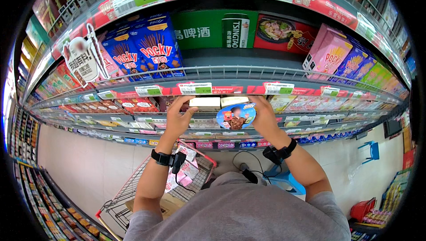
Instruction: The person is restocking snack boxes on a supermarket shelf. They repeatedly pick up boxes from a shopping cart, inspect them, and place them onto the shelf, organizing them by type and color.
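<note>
My left hand [178,114] is at the shelf below the wire-fronted one, its thumb and fingers on the left end of a pale box [204,102]. A second pale box [234,100] lies close beside it to the right. At that box's right end is my right hand [267,116], its thumb hidden behind a round blue promotional sign [236,117] with a person pictured on it. Whether my right fingers grip the box cannot be seen. Dark straps with small devices circle both wrists.
Above, blue Pocky boxes [158,48] and pink Pocky boxes [327,53] stand behind a wire rail [239,71]. A green Tsingtao carton [199,29] sits further back. Below are a shopping cart [133,174] holding packages, a blue stool [288,179] and a loose cable [248,152].
</note>
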### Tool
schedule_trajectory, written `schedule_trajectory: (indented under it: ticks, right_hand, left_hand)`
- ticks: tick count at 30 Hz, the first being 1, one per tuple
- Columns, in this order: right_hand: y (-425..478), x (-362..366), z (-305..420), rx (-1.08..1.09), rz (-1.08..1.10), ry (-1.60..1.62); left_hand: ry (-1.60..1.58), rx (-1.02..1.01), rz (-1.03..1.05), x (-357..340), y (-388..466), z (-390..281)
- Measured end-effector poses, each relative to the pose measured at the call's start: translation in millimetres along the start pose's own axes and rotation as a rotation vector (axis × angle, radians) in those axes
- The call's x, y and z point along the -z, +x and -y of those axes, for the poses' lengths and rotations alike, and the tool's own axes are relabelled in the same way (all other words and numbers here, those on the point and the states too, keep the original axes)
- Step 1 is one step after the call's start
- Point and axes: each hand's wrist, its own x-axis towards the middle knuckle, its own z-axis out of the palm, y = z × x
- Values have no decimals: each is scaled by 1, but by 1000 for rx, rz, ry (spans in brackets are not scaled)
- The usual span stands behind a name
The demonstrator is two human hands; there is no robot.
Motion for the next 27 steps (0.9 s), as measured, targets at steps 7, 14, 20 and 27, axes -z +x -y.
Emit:
schedule_trajectory:
  ticks: [7, 14, 20, 27]
  right_hand:
    - [15, -10, -25, 16, 24, -133]
    - [45, -8, -21, -119, 372, -255]
    - [69, -12, -27, -321, 618, 37]
    - [49, -33, -88, -23, 670, 177]
  left_hand:
    - [21, 184, 43, -13, 17, -9]
    - [183, 115, 78, -18, 32, 11]
    - [269, 67, 101, -6, 36, 42]
    - [397, 290, 290, -3, 43, -8]
